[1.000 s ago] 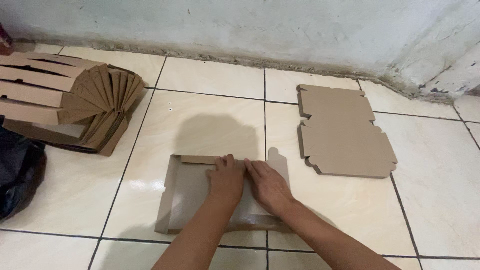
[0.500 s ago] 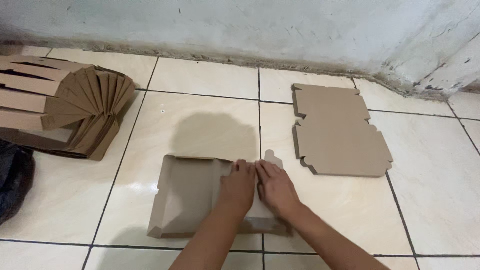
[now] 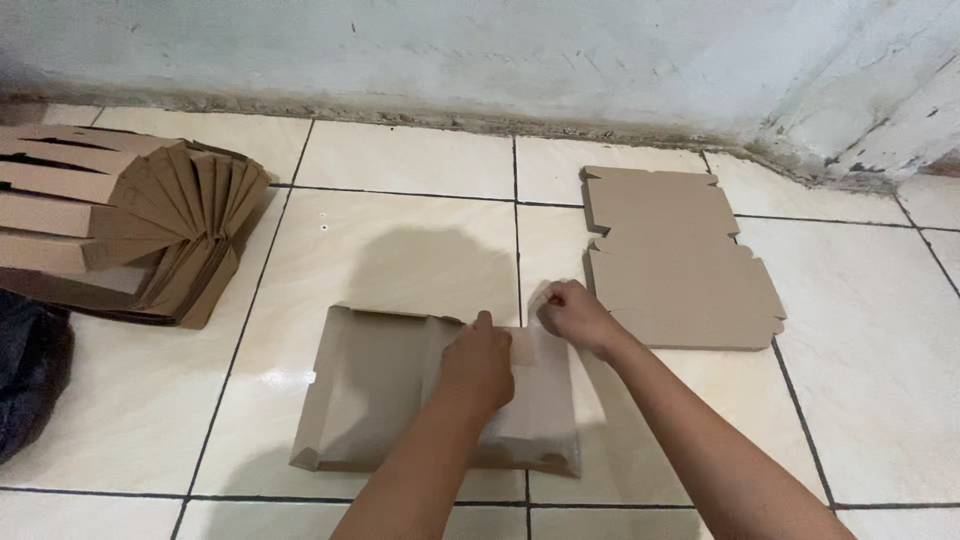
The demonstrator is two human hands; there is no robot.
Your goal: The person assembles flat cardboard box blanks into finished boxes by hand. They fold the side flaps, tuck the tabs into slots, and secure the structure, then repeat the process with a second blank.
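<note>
A brown cardboard box blank (image 3: 375,395) lies on the tiled floor in front of me, its side flaps partly folded up. My left hand (image 3: 480,365) presses down on its middle, fingers curled over an inner fold. My right hand (image 3: 575,315) pinches the blank's upper right corner flap between closed fingers. A stack of flat, unfolded cardboard blanks (image 3: 675,260) rests just right of my right hand.
A pile of folded cardboard boxes (image 3: 125,220) sits at the left, fanned out. A dark bag (image 3: 30,380) lies at the left edge. A worn pale wall (image 3: 500,50) runs along the back of the white tiled floor (image 3: 400,160).
My right hand has moved up and right, from beside the left hand to the blank's upper right corner. The left hand stays on the cardboard.
</note>
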